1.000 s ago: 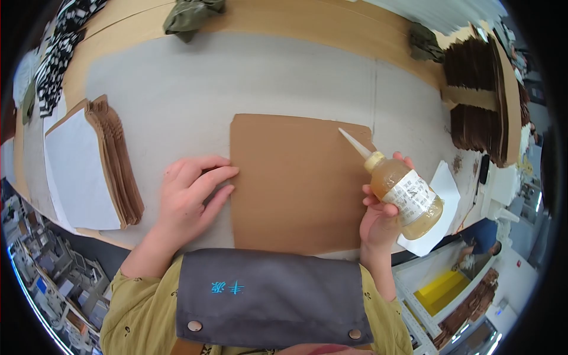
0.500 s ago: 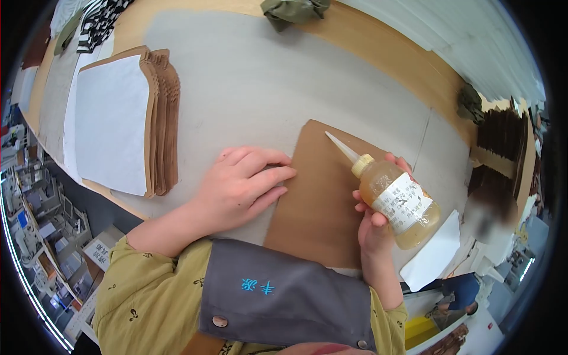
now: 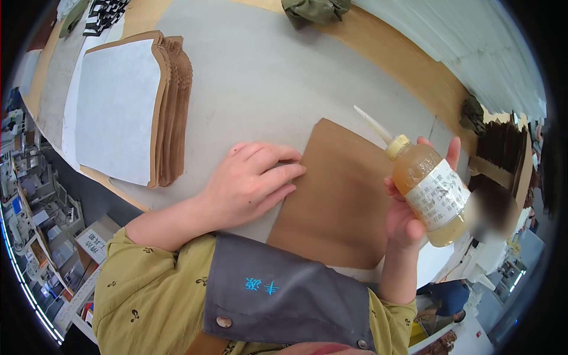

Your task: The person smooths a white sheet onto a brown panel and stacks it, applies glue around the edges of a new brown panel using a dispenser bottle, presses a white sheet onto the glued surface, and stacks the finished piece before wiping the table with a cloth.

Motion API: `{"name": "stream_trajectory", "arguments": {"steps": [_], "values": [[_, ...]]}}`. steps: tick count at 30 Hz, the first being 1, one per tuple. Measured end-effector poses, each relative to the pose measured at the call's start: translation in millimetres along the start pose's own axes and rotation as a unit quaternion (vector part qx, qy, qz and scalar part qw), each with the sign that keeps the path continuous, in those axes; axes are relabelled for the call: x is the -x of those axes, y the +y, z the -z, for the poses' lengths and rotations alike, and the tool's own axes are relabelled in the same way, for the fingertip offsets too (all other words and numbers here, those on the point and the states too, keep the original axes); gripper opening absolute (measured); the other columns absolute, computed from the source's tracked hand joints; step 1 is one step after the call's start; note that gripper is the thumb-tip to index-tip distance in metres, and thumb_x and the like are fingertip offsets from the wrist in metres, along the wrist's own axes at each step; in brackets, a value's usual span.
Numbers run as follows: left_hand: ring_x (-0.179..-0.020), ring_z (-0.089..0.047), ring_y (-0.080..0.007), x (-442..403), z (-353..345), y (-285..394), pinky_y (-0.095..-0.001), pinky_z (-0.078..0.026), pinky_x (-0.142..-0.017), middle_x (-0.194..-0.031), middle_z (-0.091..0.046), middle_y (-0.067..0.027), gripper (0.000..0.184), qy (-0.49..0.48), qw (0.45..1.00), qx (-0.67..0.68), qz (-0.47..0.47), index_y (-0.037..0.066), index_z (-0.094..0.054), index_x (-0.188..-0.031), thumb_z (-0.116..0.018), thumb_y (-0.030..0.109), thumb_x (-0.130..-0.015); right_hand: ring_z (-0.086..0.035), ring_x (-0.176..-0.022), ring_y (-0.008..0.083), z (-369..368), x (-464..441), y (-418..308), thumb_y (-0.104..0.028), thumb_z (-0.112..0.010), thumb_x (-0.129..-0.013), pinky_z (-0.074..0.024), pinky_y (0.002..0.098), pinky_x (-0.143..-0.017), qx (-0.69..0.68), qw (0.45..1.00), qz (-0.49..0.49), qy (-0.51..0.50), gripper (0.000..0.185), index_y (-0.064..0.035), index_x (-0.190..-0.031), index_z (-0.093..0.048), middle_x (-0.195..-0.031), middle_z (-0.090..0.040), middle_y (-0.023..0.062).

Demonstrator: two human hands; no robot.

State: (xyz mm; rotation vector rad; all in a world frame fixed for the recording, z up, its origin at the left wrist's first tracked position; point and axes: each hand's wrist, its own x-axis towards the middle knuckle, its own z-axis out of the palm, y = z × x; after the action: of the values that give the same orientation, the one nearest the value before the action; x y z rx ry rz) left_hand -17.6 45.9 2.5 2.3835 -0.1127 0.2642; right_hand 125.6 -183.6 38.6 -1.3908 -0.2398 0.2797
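Observation:
A brown fabric piece [image 3: 340, 195] lies flat on the grey table surface in front of me. My left hand [image 3: 255, 184] rests with fingers stretched out, their tips at the left edge of that piece. In my right hand [image 3: 408, 222] is a squeeze glue bottle [image 3: 417, 171] with amber liquid, a white written label and a long pointed nozzle. The bottle is held tilted above the right side of the brown piece, its nozzle pointing up and left, apart from the fabric. The index finger of my right hand sticks out behind the bottle.
A stack of brown pieces [image 3: 173, 118] topped by a white sheet [image 3: 118, 112] stands on the left. A crumpled olive cloth [image 3: 313, 10] lies at the far edge. Dark brown pieces [image 3: 503, 148] are at the right, and a person [image 3: 447, 296] is beyond the table.
My right hand has moved right and slightly up with the glue bottle, taking the nozzle off from over the brown piece. My left hand stays at the piece's edge.

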Motion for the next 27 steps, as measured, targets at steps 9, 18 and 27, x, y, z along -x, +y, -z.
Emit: {"name": "stream_trajectory", "arguments": {"steps": [9, 18, 27], "values": [[-0.1, -0.063, -0.0225, 2, -2, -2, -0.0366, -0.045, -0.085, -0.117, -0.065, -0.0035, 0.035, 0.019, 1.0, -0.001, 0.004, 0.011, -0.07, -0.113, -0.077, 0.008, -0.079, -0.066, -0.112, 0.0202, 6, -11, 3, -0.072, -0.09, -0.049, -0.0595, 0.0231, -0.066, 0.077, 0.993, -0.077, -0.044, 0.132, -0.0013, -0.149, -0.04, -0.148, -0.051, 0.0186], [-0.1, -0.063, -0.0225, 2, -1, -2, -0.0369, -0.046, -0.086, -0.117, -0.065, -0.0031, 0.034, 0.012, 1.0, -0.013, 0.009, 0.011, -0.071, -0.113, -0.076, 0.008, -0.08, -0.053, -0.135, 0.0305, 1, -17, 18, -0.059, -0.095, -0.053, -0.0468, 0.0439, -0.111, 0.035, 0.995, -0.001, -0.097, 0.122, 0.0021, -0.145, -0.044, -0.142, -0.054, 0.0172], [-0.102, -0.062, -0.0222, 1, 0, -1, -0.0365, -0.045, -0.086, -0.117, -0.065, -0.0023, 0.035, 0.005, 1.0, -0.013, 0.013, 0.012, -0.07, -0.114, -0.076, 0.008, -0.079, -0.057, -0.129, 0.0248, 12, -22, 18, -0.058, -0.098, -0.049, -0.0456, 0.0364, -0.11, 0.081, 0.986, 0.005, -0.149, 0.124, 0.0041, -0.144, -0.047, -0.14, -0.058, 0.0185]]}}
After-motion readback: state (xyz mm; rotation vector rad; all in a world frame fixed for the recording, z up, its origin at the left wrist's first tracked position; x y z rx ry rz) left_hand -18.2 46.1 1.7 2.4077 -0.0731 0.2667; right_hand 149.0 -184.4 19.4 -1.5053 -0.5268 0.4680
